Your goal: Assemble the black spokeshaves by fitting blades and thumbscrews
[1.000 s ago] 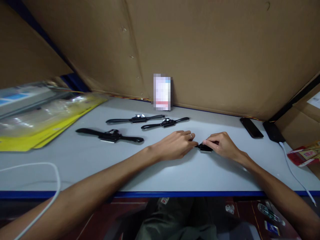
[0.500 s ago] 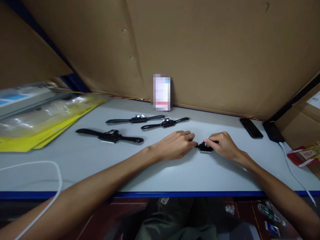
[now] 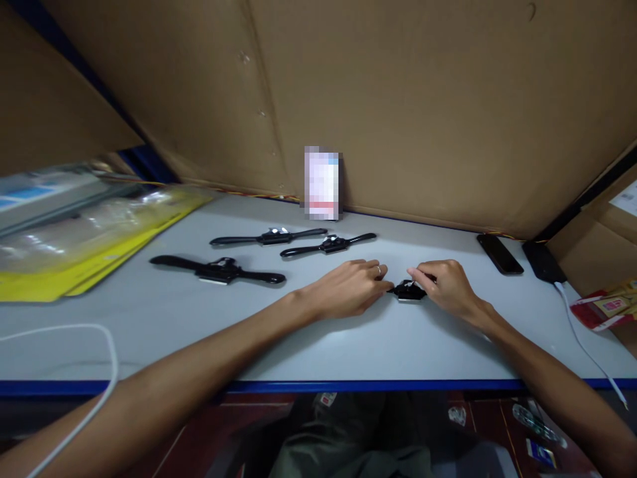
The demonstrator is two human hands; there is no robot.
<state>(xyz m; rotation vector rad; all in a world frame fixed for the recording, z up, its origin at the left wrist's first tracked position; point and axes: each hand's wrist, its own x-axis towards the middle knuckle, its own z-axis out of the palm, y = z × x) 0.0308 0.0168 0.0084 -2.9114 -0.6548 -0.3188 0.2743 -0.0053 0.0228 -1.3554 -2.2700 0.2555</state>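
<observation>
A black spokeshave-like tool (image 3: 407,291) lies on the pale grey table (image 3: 348,338) between my hands, mostly hidden by them. My left hand (image 3: 351,287) covers its left handle, fingers curled over it, a ring on one finger. On the right end rests my right hand (image 3: 444,284), its fingertips pinching the tool's middle part. Three more black tools of the same kind lie to the left: one (image 3: 217,270) nearer me, two (image 3: 269,236) (image 3: 328,244) farther back.
Yellow packaging under clear plastic (image 3: 94,236) is stacked at the left. A white cable (image 3: 94,372) loops at the near left. A blurred box (image 3: 322,183) stands against the cardboard back wall. A dark phone (image 3: 500,254), a charger (image 3: 542,263) with white cable and red packets (image 3: 604,307) sit right.
My right hand's fingers have shifted slightly up and left over the tool's middle. The left hand and the other tools have stayed put.
</observation>
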